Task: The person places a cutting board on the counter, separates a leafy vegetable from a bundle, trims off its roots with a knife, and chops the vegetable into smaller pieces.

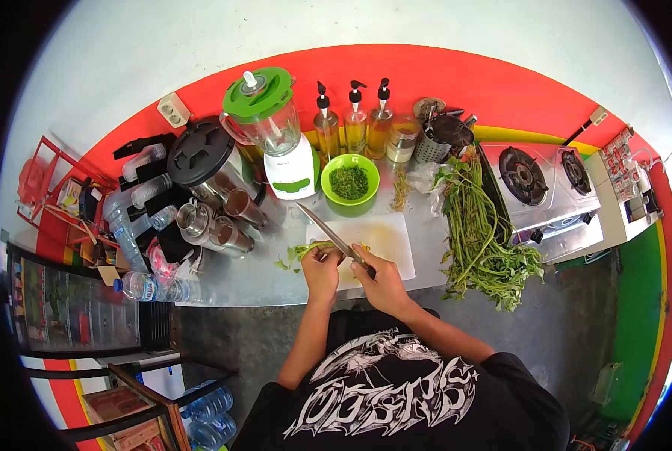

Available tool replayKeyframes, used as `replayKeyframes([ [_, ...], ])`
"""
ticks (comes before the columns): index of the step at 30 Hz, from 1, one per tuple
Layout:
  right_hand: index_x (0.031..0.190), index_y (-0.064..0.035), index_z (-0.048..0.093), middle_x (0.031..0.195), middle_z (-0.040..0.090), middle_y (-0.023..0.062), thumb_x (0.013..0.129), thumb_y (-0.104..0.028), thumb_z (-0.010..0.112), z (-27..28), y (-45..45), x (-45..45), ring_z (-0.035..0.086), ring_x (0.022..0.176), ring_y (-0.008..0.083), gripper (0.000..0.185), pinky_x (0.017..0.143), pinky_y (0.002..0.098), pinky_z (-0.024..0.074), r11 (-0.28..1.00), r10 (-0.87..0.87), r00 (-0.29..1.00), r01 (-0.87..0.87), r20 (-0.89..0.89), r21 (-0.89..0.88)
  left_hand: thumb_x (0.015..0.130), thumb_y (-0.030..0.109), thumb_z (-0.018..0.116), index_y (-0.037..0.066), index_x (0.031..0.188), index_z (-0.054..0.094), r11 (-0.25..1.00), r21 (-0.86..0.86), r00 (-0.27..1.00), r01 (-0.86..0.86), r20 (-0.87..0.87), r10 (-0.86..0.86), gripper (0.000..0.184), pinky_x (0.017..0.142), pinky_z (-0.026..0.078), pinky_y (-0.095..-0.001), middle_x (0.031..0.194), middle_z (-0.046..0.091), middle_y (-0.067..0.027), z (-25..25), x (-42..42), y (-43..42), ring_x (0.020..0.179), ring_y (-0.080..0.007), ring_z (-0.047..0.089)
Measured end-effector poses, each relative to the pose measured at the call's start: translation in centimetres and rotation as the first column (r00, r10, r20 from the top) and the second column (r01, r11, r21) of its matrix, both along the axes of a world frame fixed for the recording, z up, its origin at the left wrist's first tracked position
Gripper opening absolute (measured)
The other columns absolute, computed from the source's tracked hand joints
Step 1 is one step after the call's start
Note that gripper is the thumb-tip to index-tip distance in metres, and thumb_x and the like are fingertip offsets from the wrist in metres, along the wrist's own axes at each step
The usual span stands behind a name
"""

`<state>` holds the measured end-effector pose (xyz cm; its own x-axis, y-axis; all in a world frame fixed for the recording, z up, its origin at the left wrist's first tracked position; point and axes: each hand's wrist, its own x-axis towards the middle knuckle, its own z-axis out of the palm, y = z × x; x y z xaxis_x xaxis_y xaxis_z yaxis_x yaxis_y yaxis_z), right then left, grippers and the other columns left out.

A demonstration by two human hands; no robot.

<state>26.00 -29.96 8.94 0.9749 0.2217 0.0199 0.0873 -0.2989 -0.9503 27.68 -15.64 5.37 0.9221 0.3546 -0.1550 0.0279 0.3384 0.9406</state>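
Observation:
My right hand (382, 283) is closed round the handle of a knife (327, 229), whose blade points up and to the left over the white cutting board (392, 240). Beside it, at the board's left edge, my left hand (322, 272) has its fingers closed on a green stem (298, 252) with leaves hanging out to the left. Behind the board stands a green bowl (349, 204) holding chopped greens (349, 183). A large bunch of leafy stems (475, 233) lies right of the board and hangs over the table's front edge.
A blender (289, 169), pump bottles (355, 124) and a utensil holder (431, 146) line the back of the metal table (276, 282). Metal cups (231, 234) and a water bottle (137, 286) stand or lie left. A gas stove (550, 199) is at right.

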Motion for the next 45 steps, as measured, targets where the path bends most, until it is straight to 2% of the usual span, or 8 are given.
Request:
replayKeyframes([
  [17,0.138,-0.0032,0.057,0.068,0.051,0.0053,0.096,-0.011,0.065,-1.3,-0.2,0.8,0.045,0.06,0.0117,0.043,0.059,0.03,0.0426,0.998,0.056,0.992,-0.056,-0.11,0.006,0.086,-0.007,0.061,0.0,0.094,0.061,0.995,0.1,0.999,-0.011,0.038,0.007,0.01,0.077,0.051,-0.0267,0.089,0.064,-0.0041,-0.8,-0.6,0.2,0.082,-0.0106,0.06],
  [21,0.134,-0.0037,0.06,0.068,0.053,0.0101,0.094,-0.009,0.066,-1.7,0.7,0.1,0.047,0.058,0.0136,0.041,0.057,0.0314,0.0431,1.0,0.007,0.999,-0.006,0.031,-0.027,0.087,-0.009,0.058,-0.004,0.095,0.058,0.987,0.16,1.0,-0.007,-0.014,0.009,0.009,0.078,0.054,-0.0295,0.09,0.063,-0.0074,-1.0,-1.0,0.6,0.083,-0.0143,0.064],
  [22,0.131,-0.0059,0.061,0.077,0.067,0.0175,0.091,-0.014,0.068,-1.1,0.7,0.2,0.066,0.067,0.0359,0.041,0.063,0.0404,0.0511,0.998,0.024,0.997,-0.021,0.073,-0.054,0.087,-0.009,0.058,-0.004,0.095,0.057,0.99,0.144,1.0,-0.003,-0.013,0.005,0.009,0.078,0.054,-0.0297,0.09,0.063,-0.0078,-0.9,-1.2,0.7,0.083,-0.0146,0.064],
  [27,0.129,-0.0086,0.063,0.09,0.07,0.0181,0.089,-0.021,0.069,-1.3,1.1,0.3,0.067,0.076,0.0404,0.042,0.07,0.046,0.0533,0.986,0.023,0.998,-0.012,0.066,-0.166,0.087,-0.003,0.065,0.0,0.094,0.061,0.982,0.189,0.999,0.026,-0.027,-0.021,0.008,0.076,0.051,-0.0266,0.088,0.066,-0.0062,-1.4,-1.4,1.1,0.082,-0.0126,0.064],
  [29,0.133,-0.0064,0.062,0.066,0.055,0.0142,0.091,-0.016,0.07,-2.5,1.3,0.4,0.052,0.053,0.0257,0.044,0.057,0.0369,0.0444,0.995,0.011,0.991,0.002,0.13,-0.096,0.086,-0.008,0.063,-0.002,0.095,0.058,0.969,0.246,0.999,0.012,-0.046,-0.001,0.012,0.077,0.053,-0.0266,0.089,0.064,-0.0079,-1.9,-1.3,1.2,0.082,-0.0131,0.064],
  [36,0.14,-0.0076,0.058,0.059,0.049,-0.0025,0.097,-0.018,0.067,-2.5,1.3,0.9,0.039,0.053,0.0069,0.045,0.051,0.0282,0.0362,0.998,0.036,0.981,-0.027,-0.192,0.048,0.092,0.0,0.061,0.0,0.097,0.057,0.972,0.235,0.999,0.017,0.036,-0.026,0.006,0.077,0.049,-0.0246,0.093,0.065,-0.0059,-2.1,-1.2,0.8,0.084,-0.0105,0.062],
  [39,0.142,-0.0093,0.057,0.063,0.051,-0.0028,0.099,-0.018,0.064,-1.8,1.3,0.9,0.043,0.053,0.0061,0.044,0.05,0.0252,0.0378,0.945,0.108,0.892,0.046,-0.44,0.324,0.098,0.006,0.06,0.0,0.103,0.059,0.961,0.267,0.997,0.07,0.015,-0.077,0.008,0.078,0.049,-0.0266,0.094,0.065,-0.0043,-1.7,-0.9,0.8,0.086,-0.0097,0.061],
  [45,0.142,-0.0093,0.056,0.066,0.05,-0.0032,0.102,-0.021,0.06,-2.3,1.2,1.3,0.044,0.055,0.0048,0.042,0.049,0.0213,0.0369,0.887,0.109,0.882,0.122,-0.458,0.445,0.101,0.01,0.06,-0.001,0.107,0.063,0.983,0.127,0.991,0.133,-0.021,-0.131,0.014,0.077,0.049,-0.0258,0.095,0.068,-0.0061,-2.8,-0.5,-0.1,0.085,-0.0109,0.062],
])
